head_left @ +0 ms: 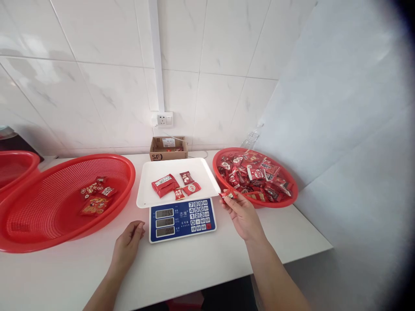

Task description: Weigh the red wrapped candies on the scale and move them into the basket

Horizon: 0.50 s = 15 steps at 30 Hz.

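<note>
A blue-faced electronic scale with a white weighing tray stands in the middle of the white table. Several red snack packets lie on the tray. My right hand pinches a small red packet just right of the tray's front corner, beside the right red basket, which is full of red packets. My left hand rests on the table left of the scale's display, its fingers loosely curled and holding nothing. The large left red basket holds a few red packets.
A small cardboard box sits against the tiled wall behind the scale, under a wall socket. Another red basket shows at the far left edge. The table's front edge runs below my arms, and a white wall closes the right side.
</note>
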Motion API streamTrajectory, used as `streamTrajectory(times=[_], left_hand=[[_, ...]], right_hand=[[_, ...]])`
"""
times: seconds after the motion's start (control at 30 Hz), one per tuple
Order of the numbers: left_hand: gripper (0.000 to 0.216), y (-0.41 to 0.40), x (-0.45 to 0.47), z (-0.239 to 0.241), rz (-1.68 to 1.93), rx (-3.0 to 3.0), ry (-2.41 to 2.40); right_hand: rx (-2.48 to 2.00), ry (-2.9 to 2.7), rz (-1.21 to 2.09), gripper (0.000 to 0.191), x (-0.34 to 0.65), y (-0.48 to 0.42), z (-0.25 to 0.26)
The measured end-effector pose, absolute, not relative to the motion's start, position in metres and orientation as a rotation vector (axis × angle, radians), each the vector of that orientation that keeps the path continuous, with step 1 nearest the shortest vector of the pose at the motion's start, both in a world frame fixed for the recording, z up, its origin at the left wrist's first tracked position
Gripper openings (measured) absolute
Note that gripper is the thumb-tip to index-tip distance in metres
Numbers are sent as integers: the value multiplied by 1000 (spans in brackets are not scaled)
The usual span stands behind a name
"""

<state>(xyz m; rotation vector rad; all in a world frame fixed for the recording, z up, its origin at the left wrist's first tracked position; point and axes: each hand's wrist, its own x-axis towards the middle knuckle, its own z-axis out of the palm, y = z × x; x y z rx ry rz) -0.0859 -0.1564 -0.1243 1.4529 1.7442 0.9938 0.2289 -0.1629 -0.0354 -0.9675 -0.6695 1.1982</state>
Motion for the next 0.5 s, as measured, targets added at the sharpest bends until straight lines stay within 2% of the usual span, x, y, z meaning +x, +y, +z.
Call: streamTrajectory(times=[0.2,0.5], left_hand=[[42,-157,-84,-120,995,1428,1744],[42,-158,-84,-121,1001,1449,1728]], right_hand=[[-978,-693,1207,30,230,-165,-38],[-1009,-752,1169,25,228,-166,-38]])
